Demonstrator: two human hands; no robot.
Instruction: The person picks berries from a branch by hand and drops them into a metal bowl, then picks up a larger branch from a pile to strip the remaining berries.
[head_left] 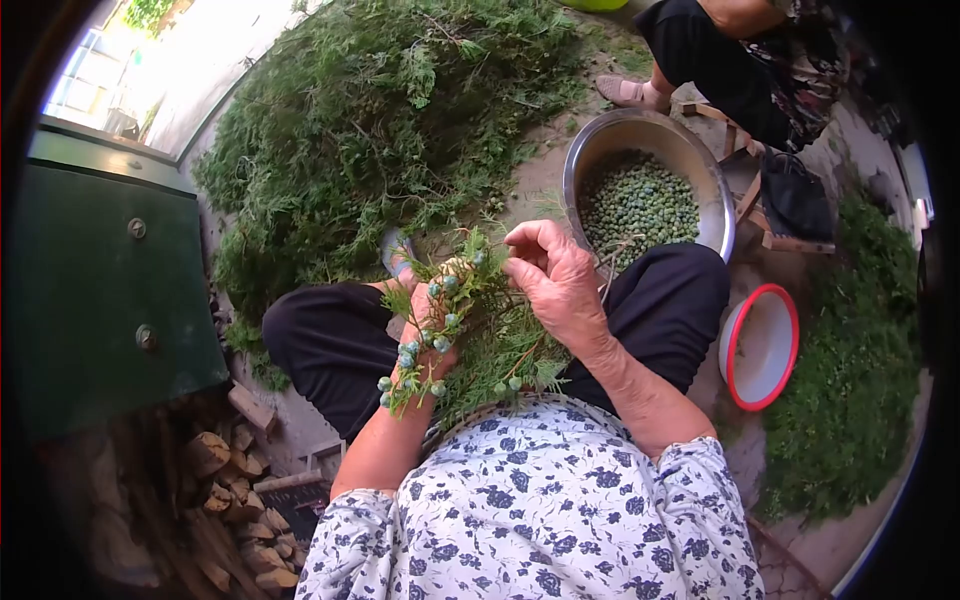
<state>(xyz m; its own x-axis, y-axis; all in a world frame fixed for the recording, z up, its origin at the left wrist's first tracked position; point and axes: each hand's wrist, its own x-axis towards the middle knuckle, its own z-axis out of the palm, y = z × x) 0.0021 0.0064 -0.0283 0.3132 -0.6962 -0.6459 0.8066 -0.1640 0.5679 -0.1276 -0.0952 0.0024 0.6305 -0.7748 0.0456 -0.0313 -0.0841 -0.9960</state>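
Note:
A leafy conifer branch with several round blue-green cones lies across my left hand, which grips it over my lap. Foliage hides most of the fingers on that hand. Just to the right, my right hand is closed in a pinch, thumb and fingertips at the edge of the greenery. Whatever sits between those fingertips is too small to make out. More green sprigs rest on my lap beneath both hands. Beyond my right knee stands a large metal basin partly filled with loose green cones.
A big heap of cut branches spreads ahead. At right are a red-rimmed white basin, more greenery and a wooden stool near another seated person. Split firewood and a dark green cabinet stand left.

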